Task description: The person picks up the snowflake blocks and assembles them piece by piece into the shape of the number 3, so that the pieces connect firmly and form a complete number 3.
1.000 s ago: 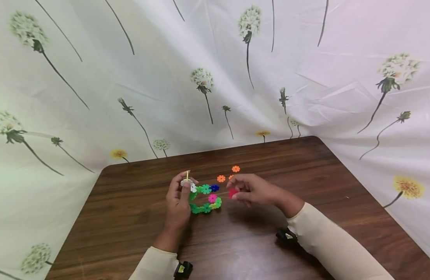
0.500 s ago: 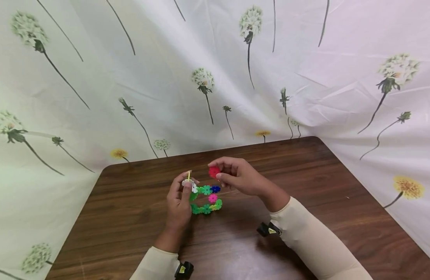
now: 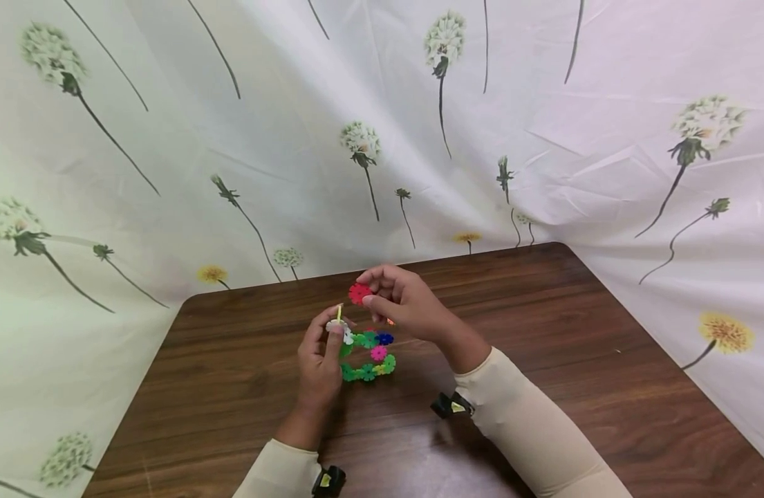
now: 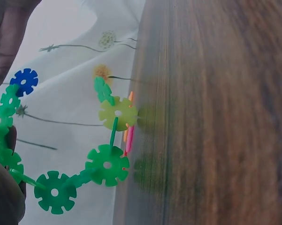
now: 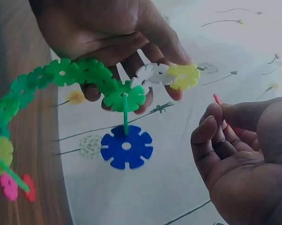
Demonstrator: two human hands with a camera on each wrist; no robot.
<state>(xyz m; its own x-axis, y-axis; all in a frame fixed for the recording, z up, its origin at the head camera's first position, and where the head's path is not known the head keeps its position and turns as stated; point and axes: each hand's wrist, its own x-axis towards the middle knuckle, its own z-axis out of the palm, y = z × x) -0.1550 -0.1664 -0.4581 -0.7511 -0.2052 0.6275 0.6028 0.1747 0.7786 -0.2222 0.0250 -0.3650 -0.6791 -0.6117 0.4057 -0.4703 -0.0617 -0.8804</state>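
Note:
My left hand [image 3: 319,360] grips a curved chain of slotted plastic flower discs, mostly green [image 4: 107,165]. White discs [image 5: 152,74] and a yellow disc [image 5: 184,77] make up the end near its fingertips, and a blue disc [image 5: 126,146] hangs off a green one. Between thumb and fingers, my right hand [image 3: 402,304] pinches a loose red disc [image 3: 359,294], raised just right of the yellow disc and apart from it. The right wrist view shows this red disc nearly edge-on. Part of the chain is hidden behind the left hand.
A pink disc [image 3: 379,353] lies on the brown wooden table [image 3: 512,297] beside the chain's lower curve. Behind the right hand an orange disc [image 3: 390,321] barely shows. A flower-printed cloth [image 3: 263,138] hangs around the table's far and side edges.
My right hand has carried the red disc up and leftward, from right of the chain to beside its yellow end. It now covers most of the orange discs. The left hand has hardly moved.

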